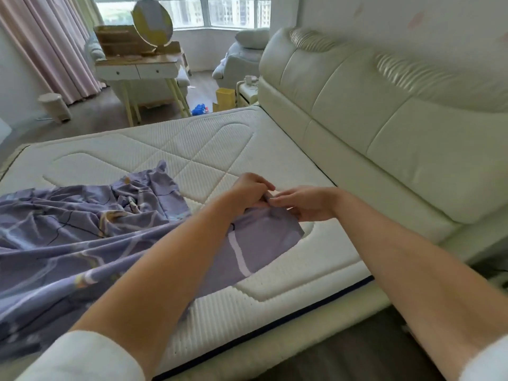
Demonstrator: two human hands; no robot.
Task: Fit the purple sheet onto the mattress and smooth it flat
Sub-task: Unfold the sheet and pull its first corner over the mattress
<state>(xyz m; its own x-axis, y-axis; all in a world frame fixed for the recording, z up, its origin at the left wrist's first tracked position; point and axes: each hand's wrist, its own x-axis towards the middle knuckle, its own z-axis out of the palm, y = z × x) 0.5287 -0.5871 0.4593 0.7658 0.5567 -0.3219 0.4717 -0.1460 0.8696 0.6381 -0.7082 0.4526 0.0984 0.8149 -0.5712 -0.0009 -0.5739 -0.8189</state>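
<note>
Both hands, left hand (248, 192) and right hand (305, 203), pinch the purple sheet (82, 237) edge between fingers above the mattress (192, 149); best keep that pinch firm, pulling toward the headboard (384, 111) corner.

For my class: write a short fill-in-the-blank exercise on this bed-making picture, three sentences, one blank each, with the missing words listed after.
1. Both hands, the left hand and the right hand, hold one corner of the ____ sheet.
2. Most of the mattress is still ____.
3. The sheet lies bunched on the mattress to the person's ____.

Missing words: purple; uncovered; left
</note>
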